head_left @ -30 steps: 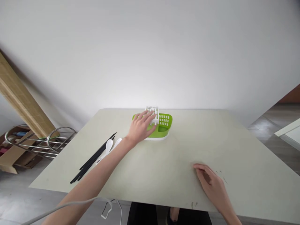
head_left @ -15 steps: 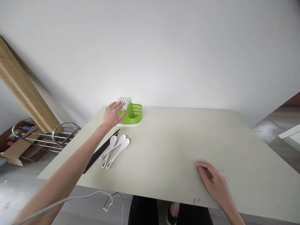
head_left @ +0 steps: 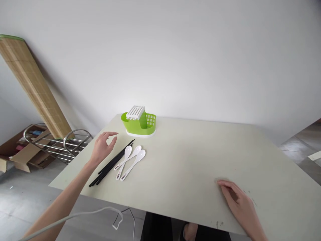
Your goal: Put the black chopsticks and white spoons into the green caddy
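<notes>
My left hand (head_left: pixel 102 147) hovers over the left side of the table, open, with thumb and fingers apart and holding nothing. Close to it lie several black chopsticks (head_left: pixel 110 166), pointing diagonally away from me. To their right are three white spoons (head_left: pixel 134 164) with printed marks on the handles, partly crossed over each other. A green cutlery holder (head_left: pixel 135 126) with a white slotted top (head_left: pixel 135 112) and white base stands upright beyond them, apart from my hand. My right hand (head_left: pixel 239 204) rests on the table at right, its thumb and fingertips brought together with nothing visible in them.
The pale table (head_left: pixel 185 160) reaches back to a white wall (head_left: pixel 190 60). Left of it stand a metal rack (head_left: pixel 57 144), an open cardboard box (head_left: pixel 30 154) and a leaning rolled bamboo mat (head_left: pixel 37 83). A pale cable (head_left: pixel 82 213) hangs before the front left edge.
My left hand has let go of the cutlery holder's white top and drawn back toward me, beside the chopsticks. My right hand stays on the table. The view has shifted slightly.
</notes>
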{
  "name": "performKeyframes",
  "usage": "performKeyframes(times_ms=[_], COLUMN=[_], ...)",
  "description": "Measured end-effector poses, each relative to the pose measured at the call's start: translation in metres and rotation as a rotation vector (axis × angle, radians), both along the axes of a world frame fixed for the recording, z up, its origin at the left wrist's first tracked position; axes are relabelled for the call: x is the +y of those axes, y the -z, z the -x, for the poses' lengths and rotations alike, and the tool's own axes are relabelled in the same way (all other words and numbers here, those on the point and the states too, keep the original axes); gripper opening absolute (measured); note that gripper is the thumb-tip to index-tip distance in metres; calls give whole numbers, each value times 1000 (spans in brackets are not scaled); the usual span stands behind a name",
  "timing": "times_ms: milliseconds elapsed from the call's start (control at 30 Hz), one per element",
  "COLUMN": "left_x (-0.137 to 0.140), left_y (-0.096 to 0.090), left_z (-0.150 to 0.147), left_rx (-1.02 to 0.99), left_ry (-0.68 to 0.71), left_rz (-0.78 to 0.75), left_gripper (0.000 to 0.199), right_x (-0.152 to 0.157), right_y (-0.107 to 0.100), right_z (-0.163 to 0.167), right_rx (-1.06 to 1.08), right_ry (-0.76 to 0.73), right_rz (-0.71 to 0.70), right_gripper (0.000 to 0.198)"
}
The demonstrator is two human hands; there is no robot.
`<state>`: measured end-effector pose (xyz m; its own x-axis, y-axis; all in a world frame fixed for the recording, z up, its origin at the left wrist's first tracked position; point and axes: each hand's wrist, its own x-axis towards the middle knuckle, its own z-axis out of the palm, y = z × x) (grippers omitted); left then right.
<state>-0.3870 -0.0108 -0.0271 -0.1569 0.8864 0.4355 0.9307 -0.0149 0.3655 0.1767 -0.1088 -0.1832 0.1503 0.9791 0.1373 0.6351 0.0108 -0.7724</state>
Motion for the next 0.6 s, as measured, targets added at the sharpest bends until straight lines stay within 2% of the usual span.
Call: performKeyframes(times_ms=[133,267,333,467,600], left_x=[2,31,51,91,120], left_y=[-21,-50,-58,-53,-41], left_z=[22,13,5,-9,-14], left_rx=[5,116,153,195,159], left_ry=[-64,44,98,143,185], left_rz=[30,-10,-24,-19,92], left_gripper=[44,44,45,53,68], right_x=[1,1,2,4,5], right_y=[2,2,2,3,0], right_z=[-1,0,1,3,8], right_rx=[-6,-19,-24,-24,21], right_ry=[23,45,53,78,98], right_rz=[25,12,13,22,51], right_gripper=[44,45,45,42,40])
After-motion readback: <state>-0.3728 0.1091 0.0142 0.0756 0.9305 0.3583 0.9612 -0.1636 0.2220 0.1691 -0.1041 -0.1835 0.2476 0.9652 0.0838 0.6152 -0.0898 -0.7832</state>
